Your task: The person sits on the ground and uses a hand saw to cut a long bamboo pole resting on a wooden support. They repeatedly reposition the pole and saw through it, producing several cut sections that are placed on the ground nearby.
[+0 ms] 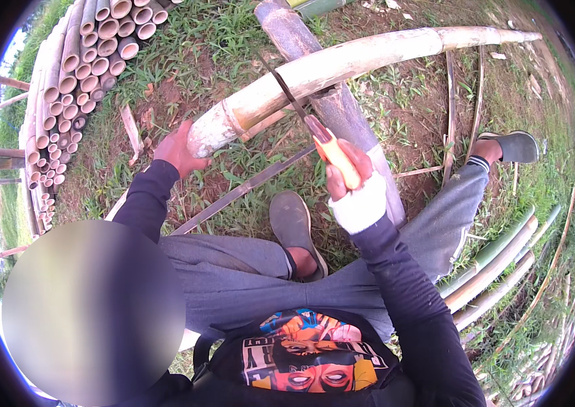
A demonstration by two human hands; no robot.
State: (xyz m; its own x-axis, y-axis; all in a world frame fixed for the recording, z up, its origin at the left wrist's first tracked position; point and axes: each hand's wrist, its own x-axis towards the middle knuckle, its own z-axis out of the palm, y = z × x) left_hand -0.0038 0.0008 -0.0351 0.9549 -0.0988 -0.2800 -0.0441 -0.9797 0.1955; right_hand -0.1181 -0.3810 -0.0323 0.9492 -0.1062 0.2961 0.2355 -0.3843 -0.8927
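A thick pale bamboo pole (359, 57) runs from the middle left to the upper right, lying across a darker log (345, 115). Its near end is gripped by my left hand (180, 150), with the fingers partly hidden behind it. My right hand (350, 169), with a white wrap at the wrist, is closed round the yellow-orange handle of a long-bladed cutting tool (292, 97). The narrow dark blade lies crosswise over the pole, a short way from its node ring. I cannot tell whether the blade's edge is toothed.
Several stacked bamboo poles (67, 85) fill the upper left. Split bamboo lengths (494, 264) lie at the lower right. A thin strip (247, 188) slants over the grass beside my shoe (292, 227). My other leg (447, 220) stretches out to the right.
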